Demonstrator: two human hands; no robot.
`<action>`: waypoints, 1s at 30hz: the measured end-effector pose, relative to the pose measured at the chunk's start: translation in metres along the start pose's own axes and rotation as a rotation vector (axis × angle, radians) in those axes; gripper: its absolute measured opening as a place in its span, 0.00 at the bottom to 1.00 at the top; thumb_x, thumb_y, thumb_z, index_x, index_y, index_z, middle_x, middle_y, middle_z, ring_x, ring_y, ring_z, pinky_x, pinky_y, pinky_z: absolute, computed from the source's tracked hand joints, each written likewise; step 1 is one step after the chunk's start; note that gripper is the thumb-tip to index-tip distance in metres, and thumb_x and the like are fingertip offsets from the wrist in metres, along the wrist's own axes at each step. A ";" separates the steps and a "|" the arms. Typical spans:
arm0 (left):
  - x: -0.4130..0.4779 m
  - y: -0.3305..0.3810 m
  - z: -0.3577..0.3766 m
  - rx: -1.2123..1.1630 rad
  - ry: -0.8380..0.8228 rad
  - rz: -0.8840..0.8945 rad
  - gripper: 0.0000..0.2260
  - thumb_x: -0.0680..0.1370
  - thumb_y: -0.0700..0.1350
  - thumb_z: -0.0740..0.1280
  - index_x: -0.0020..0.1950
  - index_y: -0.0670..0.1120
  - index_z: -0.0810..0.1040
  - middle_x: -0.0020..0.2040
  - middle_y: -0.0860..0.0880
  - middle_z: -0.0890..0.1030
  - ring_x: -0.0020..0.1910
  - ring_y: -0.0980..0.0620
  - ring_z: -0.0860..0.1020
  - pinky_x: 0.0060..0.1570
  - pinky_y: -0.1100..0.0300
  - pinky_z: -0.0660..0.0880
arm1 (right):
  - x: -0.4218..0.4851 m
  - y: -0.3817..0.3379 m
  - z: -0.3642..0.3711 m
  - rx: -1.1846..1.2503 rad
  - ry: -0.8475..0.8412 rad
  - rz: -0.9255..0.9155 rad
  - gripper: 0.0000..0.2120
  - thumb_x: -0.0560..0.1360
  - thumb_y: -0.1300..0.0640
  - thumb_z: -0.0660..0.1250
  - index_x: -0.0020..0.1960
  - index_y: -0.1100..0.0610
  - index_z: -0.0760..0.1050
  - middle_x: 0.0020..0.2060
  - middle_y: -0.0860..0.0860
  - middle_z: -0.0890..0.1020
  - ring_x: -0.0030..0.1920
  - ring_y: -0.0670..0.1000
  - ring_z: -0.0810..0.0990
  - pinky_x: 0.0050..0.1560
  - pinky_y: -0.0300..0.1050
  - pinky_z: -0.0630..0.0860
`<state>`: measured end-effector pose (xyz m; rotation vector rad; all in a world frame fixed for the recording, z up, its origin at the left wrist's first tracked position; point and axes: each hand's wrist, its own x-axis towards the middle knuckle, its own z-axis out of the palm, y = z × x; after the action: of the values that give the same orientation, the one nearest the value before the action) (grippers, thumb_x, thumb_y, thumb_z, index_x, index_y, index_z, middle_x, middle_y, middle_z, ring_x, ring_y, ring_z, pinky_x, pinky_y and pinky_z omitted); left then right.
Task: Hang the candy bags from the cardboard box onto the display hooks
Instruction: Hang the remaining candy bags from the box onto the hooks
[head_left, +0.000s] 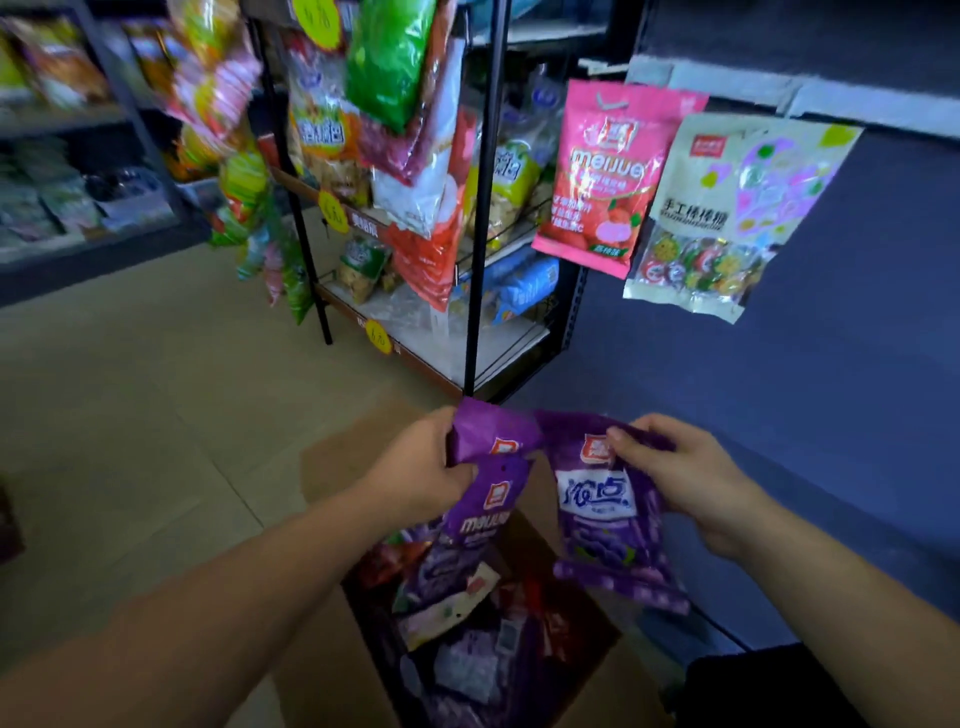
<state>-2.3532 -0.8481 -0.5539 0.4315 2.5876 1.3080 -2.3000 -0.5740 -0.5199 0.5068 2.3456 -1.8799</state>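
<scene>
So: early in the job, by the look of it. On the blue panel (857, 312) only two bags hang, a pink bag (605, 176) and just beside it, overlapping its right edge, a cream lollipop bag (727, 218); the display hooks themselves are hidden behind the bag tops. Nothing purple is up yet. The left hand (421, 467) has its fingers curled tight round the tops of two purple bags (493, 493), one behind the other, bodies dangling. The right hand (691, 478) pinches a third purple bag (608, 519) at its top corner between thumb and fingers, the bag hanging free and tilted. All three are held above the cardboard box (592, 618), well below the hanging pair. The box stands open on the floor, flaps out, and holds a loose heap: mostly purple bags, some red ones, and a pale one lying across the pile. Count unreadable, but plenty. Judgement: most of the hanging is left to do, and these three go up next. The black wire rack (483, 208) to the left carries other snack bags.
</scene>
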 end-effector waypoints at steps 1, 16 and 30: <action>-0.005 0.009 -0.008 -0.006 0.037 -0.002 0.16 0.75 0.40 0.71 0.61 0.51 0.78 0.53 0.54 0.86 0.52 0.57 0.84 0.54 0.55 0.82 | -0.004 -0.004 0.003 0.004 0.007 -0.012 0.11 0.80 0.53 0.71 0.46 0.61 0.80 0.38 0.54 0.85 0.33 0.47 0.83 0.30 0.37 0.74; 0.004 0.052 -0.016 -0.279 0.328 -0.130 0.08 0.77 0.45 0.74 0.44 0.41 0.82 0.35 0.44 0.86 0.32 0.49 0.83 0.33 0.52 0.81 | 0.004 -0.049 0.004 0.323 0.088 0.018 0.12 0.81 0.55 0.68 0.53 0.63 0.86 0.48 0.62 0.88 0.50 0.63 0.88 0.60 0.63 0.81; -0.010 0.101 -0.015 -0.467 0.346 -0.008 0.06 0.79 0.42 0.71 0.44 0.42 0.84 0.39 0.43 0.87 0.36 0.51 0.83 0.38 0.55 0.81 | -0.016 -0.078 -0.026 0.341 0.235 -0.120 0.08 0.77 0.57 0.74 0.47 0.63 0.86 0.45 0.65 0.88 0.47 0.66 0.88 0.52 0.67 0.84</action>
<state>-2.3325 -0.8058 -0.4627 0.1172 2.4004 2.0661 -2.3059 -0.5663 -0.4364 0.6629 2.2372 -2.4175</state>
